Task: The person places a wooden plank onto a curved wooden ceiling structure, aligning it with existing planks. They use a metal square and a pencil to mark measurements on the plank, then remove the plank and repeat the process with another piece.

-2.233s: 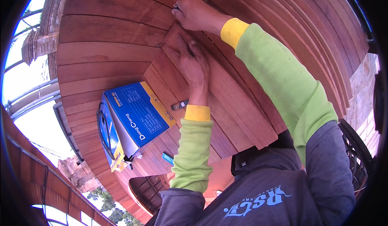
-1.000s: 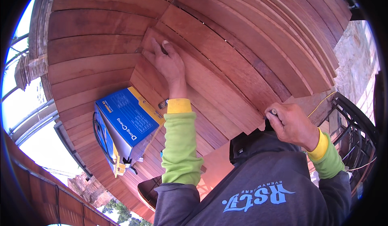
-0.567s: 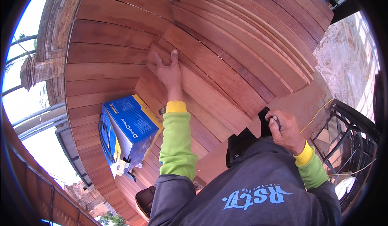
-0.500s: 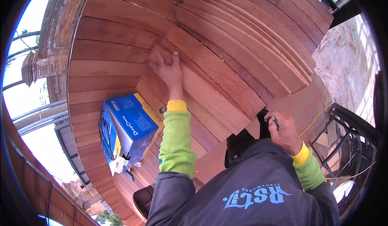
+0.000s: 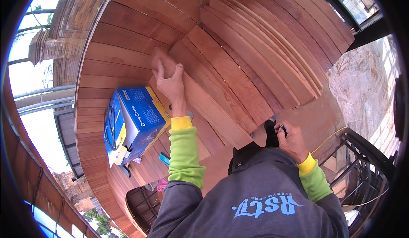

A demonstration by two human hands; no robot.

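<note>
Yellow-cuffed L hand (image 5: 171, 87), spread, grips plank (image 5: 213, 112); R hand (image 5: 293, 141) curled round dark obj. (image 5: 284, 129)

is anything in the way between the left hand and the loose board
Nothing visible: the left hand rests against the loose board near its far end. The blue box stands to the left of both, not between them.
</note>
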